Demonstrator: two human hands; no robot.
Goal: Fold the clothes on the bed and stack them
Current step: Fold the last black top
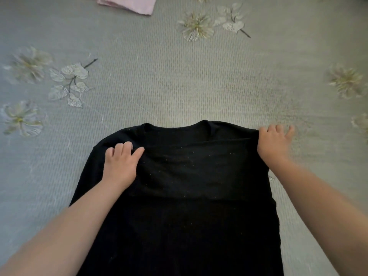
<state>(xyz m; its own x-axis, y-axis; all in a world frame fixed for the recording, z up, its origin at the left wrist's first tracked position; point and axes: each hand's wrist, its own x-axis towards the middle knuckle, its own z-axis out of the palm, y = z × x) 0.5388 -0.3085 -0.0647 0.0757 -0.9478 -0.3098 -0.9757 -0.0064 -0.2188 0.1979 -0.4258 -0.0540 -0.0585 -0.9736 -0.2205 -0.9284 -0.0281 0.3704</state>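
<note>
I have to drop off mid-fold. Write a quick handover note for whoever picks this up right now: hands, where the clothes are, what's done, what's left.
Left hand: lies on the black top near its left shoulder, fingers curled into the cloth.
Right hand: grips the top's right shoulder edge, blurred.
Black top: spread on the grey flowered bedsheet, neckline away from you; a band of cloth, maybe a sleeve, lies folded across the chest.
Pink garment: looks folded, at the far edge of the bed, partly out of frame.
Done: one piece apparently folded; black top's first fold started.
Left: finish folding the black top, then stack it on the pink garment.
</note>
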